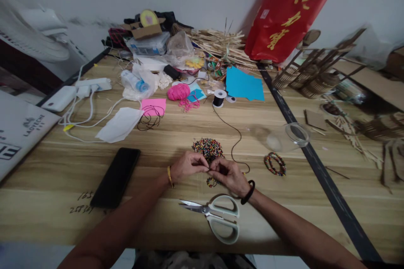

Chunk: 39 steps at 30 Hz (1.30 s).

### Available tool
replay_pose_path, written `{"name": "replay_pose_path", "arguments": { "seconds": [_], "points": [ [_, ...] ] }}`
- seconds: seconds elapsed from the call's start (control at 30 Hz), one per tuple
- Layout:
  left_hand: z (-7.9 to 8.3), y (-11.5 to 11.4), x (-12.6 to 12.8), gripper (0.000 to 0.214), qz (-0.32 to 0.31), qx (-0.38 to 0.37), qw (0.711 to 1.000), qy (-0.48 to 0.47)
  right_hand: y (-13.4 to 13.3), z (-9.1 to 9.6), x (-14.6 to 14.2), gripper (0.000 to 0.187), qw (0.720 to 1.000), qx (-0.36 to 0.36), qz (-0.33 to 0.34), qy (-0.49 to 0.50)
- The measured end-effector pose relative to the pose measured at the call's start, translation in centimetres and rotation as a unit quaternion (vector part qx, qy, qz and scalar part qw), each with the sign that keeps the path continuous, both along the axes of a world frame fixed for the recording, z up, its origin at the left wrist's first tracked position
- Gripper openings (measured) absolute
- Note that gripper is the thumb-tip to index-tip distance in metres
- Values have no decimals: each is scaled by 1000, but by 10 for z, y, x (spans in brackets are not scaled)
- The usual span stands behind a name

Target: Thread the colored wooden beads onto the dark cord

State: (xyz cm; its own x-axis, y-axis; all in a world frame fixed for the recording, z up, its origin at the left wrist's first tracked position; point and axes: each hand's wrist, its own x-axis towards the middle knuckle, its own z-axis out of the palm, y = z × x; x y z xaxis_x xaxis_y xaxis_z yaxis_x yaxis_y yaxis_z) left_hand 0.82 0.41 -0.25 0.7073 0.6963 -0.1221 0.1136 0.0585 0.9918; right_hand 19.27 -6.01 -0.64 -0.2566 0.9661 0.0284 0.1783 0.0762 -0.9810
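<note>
Near the front edge of the tabletop (63,168), the left hand (187,166) pinches a thin black cord (235,145). The right hand (232,175) touches it, fingers pressed on a short beaded strand (211,182). The bead pile (207,148) lies just behind both hands.

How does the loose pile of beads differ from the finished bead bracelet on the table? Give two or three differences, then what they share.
The pile of beads lies heaped and unstrung; the bead bracelet forms a strung ring. The pile sits just beyond both hands, the left hand and right hand; the bracelet lies apart, off to the right, near the glass jar lying on its side. Both are small, multicoloured beads on the wooden table.
</note>
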Motion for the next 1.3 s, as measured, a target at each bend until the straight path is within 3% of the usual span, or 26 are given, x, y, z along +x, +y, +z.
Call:
{"name": "replay_pose_path", "arguments": {
  "seconds": [0.43, 0.7, 1.2, 1.3],
  "points": [
    [4, 1, 0, 18, -1, 73, 997, 16, 1, 11, 4, 25, 995, 86, 18, -49],
    [6, 0, 0, 17, 2, 103, 994, 26, 0, 0, 1, 23, 1000, 8, 5, -26],
    [6, 0, 0, 11, 11, 101, 994, 40, 1, 1, 2, 26, 1000, 10, 4, -18],
    [4, 2, -1, 12, 37, 108, 992, 45, 1, 1, 2, 26, 1000, 13, -1, -23]
  ]
}}
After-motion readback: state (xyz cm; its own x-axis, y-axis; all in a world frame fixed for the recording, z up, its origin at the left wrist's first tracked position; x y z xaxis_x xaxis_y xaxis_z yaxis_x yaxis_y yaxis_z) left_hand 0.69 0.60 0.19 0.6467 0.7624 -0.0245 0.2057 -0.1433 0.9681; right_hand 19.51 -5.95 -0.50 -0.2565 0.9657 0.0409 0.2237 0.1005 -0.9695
